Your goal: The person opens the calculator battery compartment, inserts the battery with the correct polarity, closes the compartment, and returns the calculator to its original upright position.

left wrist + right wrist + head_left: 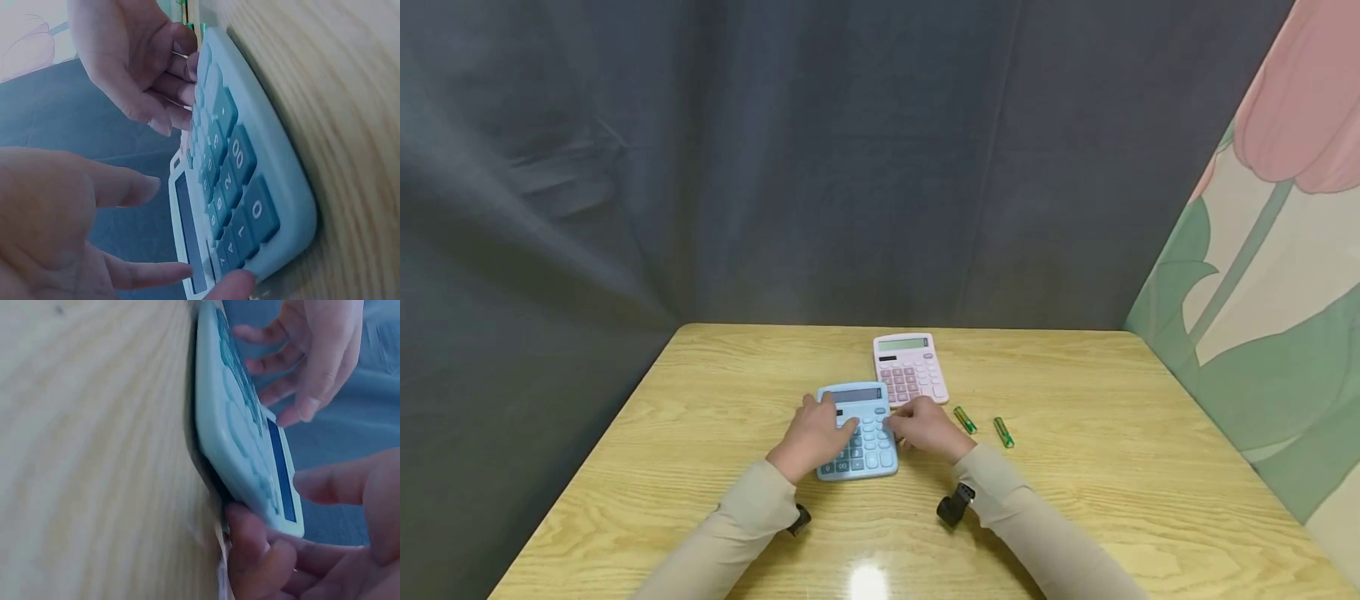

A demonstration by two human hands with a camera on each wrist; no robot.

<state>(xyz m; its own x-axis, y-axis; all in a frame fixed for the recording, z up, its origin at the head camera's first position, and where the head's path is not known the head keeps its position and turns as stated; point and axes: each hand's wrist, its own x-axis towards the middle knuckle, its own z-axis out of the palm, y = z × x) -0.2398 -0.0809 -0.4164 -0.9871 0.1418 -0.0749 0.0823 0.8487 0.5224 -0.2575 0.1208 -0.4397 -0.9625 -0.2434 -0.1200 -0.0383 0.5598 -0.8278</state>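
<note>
Two hands point(814, 435) point(927, 428) at one blue calculator point(867, 408), one pink calculator point(928, 372), two batteries point(965, 420) point(1003, 432)

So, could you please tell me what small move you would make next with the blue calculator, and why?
I'd probably tip the blue calculator up by its right edge to check underneath. It lies face up, its underside hidden; the right hand is at that edge, and two green batteries lie loose nearby, so looking for a battery slot seems sensible.

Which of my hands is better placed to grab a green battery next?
Likely your right hand: it's at the right edge of the blue calculator, nearer the green batteries. Your left hand is over the calculator's left side, farther off.
</note>
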